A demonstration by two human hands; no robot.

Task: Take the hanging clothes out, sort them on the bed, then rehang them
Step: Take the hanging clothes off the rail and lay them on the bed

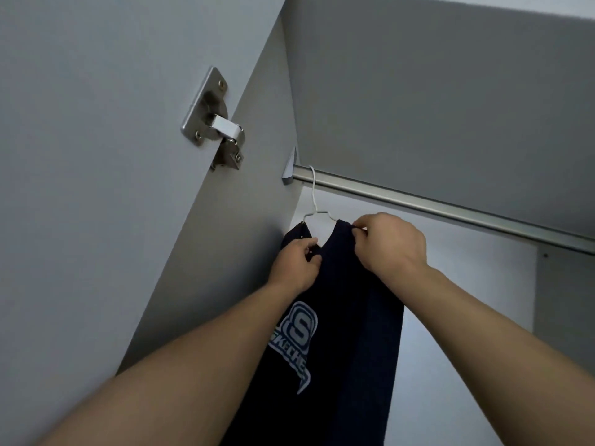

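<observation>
Two bare forearms reach up from the bottom edge into an open wardrobe. The left hand [294, 263] pinches the dark fabric near the collar of a navy sleeveless shirt [341, 333], fingers curled around the cloth. The right hand [389, 244] grips the shirt's other shoulder strap at its top, thumb and fingers closed on the edge.

The shirt hangs with its long axis vertical, neck up and hem out of view below; it looks like soft knit cloth and bears a pale blue and white printed logo (an "S" in a rounded box above slanted lettering) on the chest. It sits on a thin white hanger [317, 212], whose hook curves over a brushed metal rail [450, 207] at the rail's left end, just beside the rail bracket [289, 169].

Left of that, a steel hinge [214, 119] joins the smooth grey door [80, 188] to the wardrobe's side panel [244, 204]. The wardrobe holds only this one garment in view.
</observation>
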